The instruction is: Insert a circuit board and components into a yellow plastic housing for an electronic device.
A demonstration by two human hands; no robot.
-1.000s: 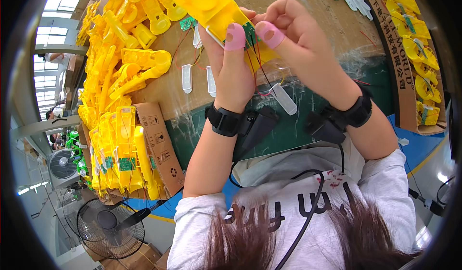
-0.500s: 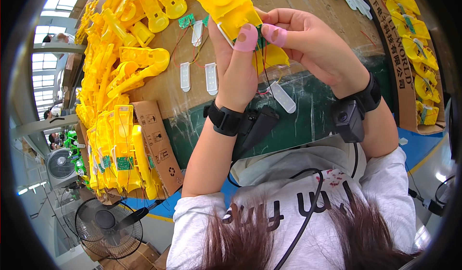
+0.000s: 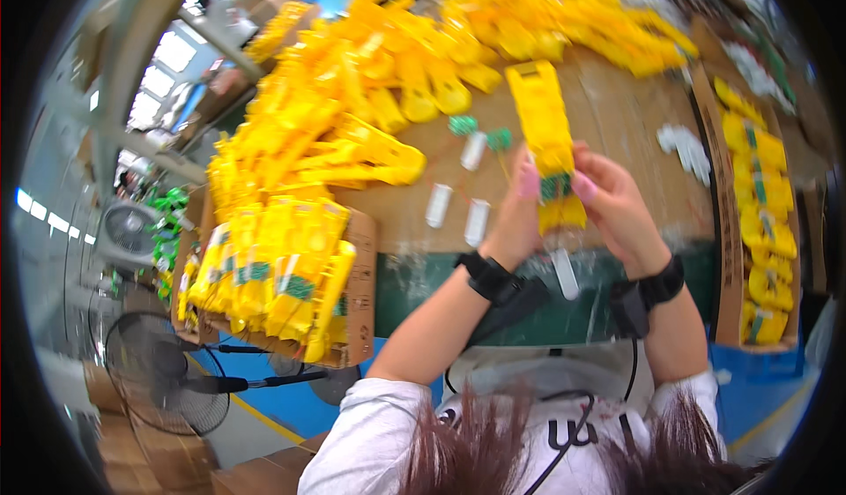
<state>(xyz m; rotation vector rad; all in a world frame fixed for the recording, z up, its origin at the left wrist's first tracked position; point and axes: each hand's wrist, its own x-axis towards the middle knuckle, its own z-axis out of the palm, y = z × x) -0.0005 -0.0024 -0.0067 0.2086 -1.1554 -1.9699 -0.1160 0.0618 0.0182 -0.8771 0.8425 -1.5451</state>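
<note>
Over the middle of the worktable, both my hands hold a long yellow plastic housing upright. A green circuit board sits in its lower part. My left hand grips the left edge with the thumb beside the board. On the right edge, my right hand is closed with its thumb near the board. Both thumbs have pink coverings. A white light strip hangs or lies just below the housing. To the left lie more white strips with thin wires and two small green boards. The picture is somewhat blurred.
Yellow housings are heaped along the left and far side. A cardboard box at the left and another at the right hold housings with boards. A white glove lies far right. A black fan stands lower left.
The view has swung, so the table's contents appear farther right and lower, with more of the heap showing. The housing is now more upright, its board in plain sight. Both hands still hold it.
</note>
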